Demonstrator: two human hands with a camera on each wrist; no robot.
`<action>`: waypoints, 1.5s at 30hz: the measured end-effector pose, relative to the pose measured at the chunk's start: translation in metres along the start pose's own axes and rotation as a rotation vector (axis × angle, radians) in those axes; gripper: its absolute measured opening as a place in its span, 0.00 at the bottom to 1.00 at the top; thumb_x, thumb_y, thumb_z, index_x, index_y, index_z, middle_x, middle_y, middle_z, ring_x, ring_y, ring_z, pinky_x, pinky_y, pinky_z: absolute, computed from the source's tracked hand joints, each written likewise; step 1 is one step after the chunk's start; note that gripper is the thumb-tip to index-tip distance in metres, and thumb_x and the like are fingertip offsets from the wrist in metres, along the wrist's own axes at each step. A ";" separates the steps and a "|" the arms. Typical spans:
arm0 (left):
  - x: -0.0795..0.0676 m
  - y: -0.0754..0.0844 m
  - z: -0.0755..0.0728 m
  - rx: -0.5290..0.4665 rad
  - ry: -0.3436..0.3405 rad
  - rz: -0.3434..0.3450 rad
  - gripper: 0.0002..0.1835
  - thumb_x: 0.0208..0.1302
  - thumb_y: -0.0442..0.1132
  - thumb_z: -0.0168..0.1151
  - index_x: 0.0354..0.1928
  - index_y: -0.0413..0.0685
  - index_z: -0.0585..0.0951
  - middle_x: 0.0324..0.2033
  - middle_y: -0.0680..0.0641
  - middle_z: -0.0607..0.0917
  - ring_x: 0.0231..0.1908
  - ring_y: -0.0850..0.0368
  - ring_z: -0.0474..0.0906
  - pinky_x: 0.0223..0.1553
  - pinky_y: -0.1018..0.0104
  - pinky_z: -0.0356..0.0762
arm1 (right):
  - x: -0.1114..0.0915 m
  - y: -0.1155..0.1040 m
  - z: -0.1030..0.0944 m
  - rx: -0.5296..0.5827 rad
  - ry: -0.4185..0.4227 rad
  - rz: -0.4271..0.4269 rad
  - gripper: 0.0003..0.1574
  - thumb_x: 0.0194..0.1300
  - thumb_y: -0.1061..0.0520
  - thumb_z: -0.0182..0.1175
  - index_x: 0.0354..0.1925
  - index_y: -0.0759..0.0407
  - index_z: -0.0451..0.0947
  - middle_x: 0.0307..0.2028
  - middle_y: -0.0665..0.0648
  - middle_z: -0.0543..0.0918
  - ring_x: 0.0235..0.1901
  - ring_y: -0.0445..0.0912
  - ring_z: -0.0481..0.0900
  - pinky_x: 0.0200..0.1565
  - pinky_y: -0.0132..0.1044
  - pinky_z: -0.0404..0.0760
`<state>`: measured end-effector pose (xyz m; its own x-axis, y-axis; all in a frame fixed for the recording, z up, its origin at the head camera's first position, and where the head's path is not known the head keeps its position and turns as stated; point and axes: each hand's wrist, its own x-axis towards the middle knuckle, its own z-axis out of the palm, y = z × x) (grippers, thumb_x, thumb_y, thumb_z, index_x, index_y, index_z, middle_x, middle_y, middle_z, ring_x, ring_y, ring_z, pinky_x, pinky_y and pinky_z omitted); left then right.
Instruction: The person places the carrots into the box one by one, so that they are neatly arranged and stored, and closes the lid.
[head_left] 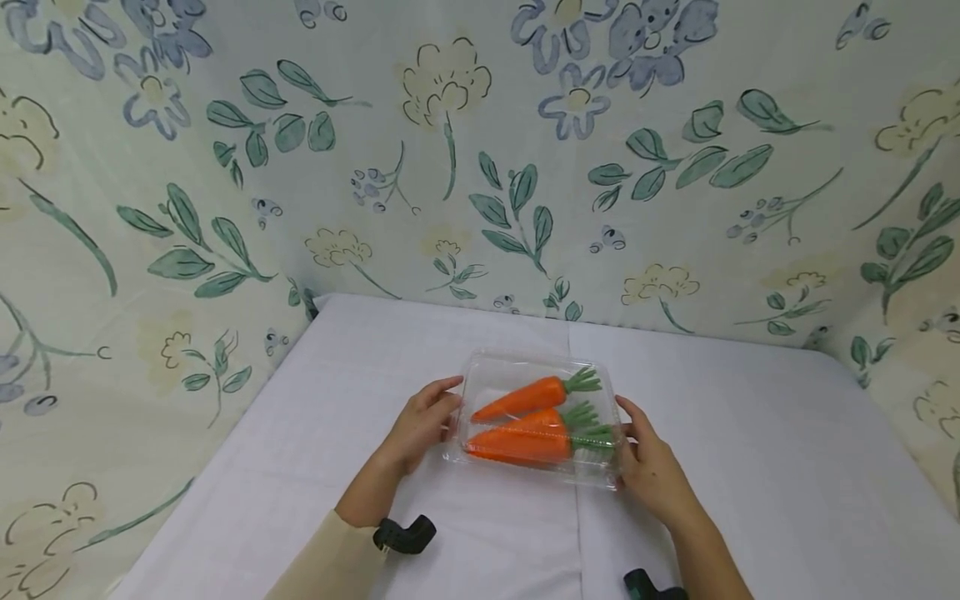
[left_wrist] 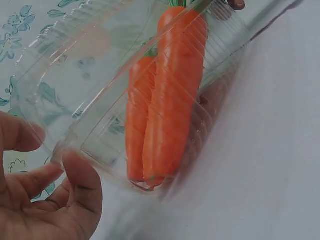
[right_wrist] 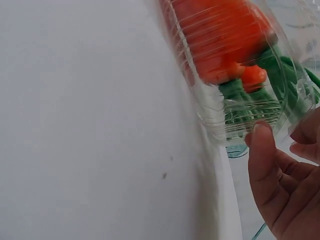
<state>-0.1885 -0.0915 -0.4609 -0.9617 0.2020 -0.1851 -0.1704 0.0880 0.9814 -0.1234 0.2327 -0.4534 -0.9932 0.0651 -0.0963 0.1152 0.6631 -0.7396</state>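
Note:
A clear plastic box (head_left: 495, 377) lies between the two hands, with orange carrots (head_left: 525, 398) with green tops inside. The left hand (head_left: 423, 423) holds the box's left end; in the left wrist view its thumb (left_wrist: 81, 172) and fingertips meet at a corner of the plastic (left_wrist: 65, 100). At the opposite end, the right hand (head_left: 654, 468) grips the box beside the green tops (head_left: 581, 381). The right wrist view shows the right thumb (right_wrist: 261, 142) pressed to the ribbed end wall (right_wrist: 212, 115), other fingers on the far side.
A white cloth (head_left: 738, 433) covers the table. Floral fabric (head_left: 442, 167) rises behind it and along both sides. Each wrist wears a black camera mount, the left one (head_left: 405, 534) lying over the cloth in the head view, the right one (head_left: 651, 585) at the bottom edge.

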 end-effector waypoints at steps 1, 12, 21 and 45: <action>0.002 -0.001 0.000 -0.015 -0.001 0.000 0.25 0.76 0.43 0.53 0.72 0.52 0.72 0.49 0.43 0.80 0.35 0.56 0.75 0.37 0.68 0.77 | 0.001 0.001 0.001 0.002 0.008 0.003 0.36 0.81 0.56 0.44 0.81 0.47 0.46 0.61 0.69 0.77 0.38 0.49 0.82 0.30 0.35 0.82; 0.006 -0.005 -0.011 -0.137 -0.170 -0.018 0.31 0.73 0.40 0.55 0.76 0.49 0.64 0.59 0.39 0.75 0.44 0.55 0.76 0.46 0.66 0.79 | 0.003 0.005 -0.003 0.122 0.035 0.052 0.35 0.80 0.56 0.51 0.79 0.43 0.55 0.52 0.68 0.79 0.32 0.46 0.82 0.28 0.36 0.85; -0.004 0.007 -0.030 0.058 -0.299 -0.079 0.40 0.71 0.43 0.61 0.80 0.53 0.55 0.50 0.42 0.76 0.35 0.56 0.78 0.39 0.67 0.84 | 0.002 0.009 -0.015 0.204 -0.068 0.042 0.38 0.78 0.59 0.52 0.79 0.44 0.55 0.52 0.69 0.80 0.33 0.48 0.80 0.30 0.38 0.88; -0.010 0.011 -0.038 0.041 -0.507 -0.218 0.49 0.67 0.38 0.59 0.82 0.65 0.43 0.43 0.42 0.78 0.26 0.54 0.88 0.33 0.61 0.89 | 0.004 0.018 -0.022 0.371 -0.184 0.044 0.42 0.78 0.59 0.53 0.81 0.45 0.49 0.54 0.69 0.78 0.32 0.46 0.81 0.33 0.41 0.89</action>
<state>-0.1892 -0.1294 -0.4469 -0.6797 0.6184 -0.3944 -0.3357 0.2159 0.9169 -0.1252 0.2610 -0.4521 -0.9717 -0.0689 -0.2258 0.1889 0.3470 -0.9186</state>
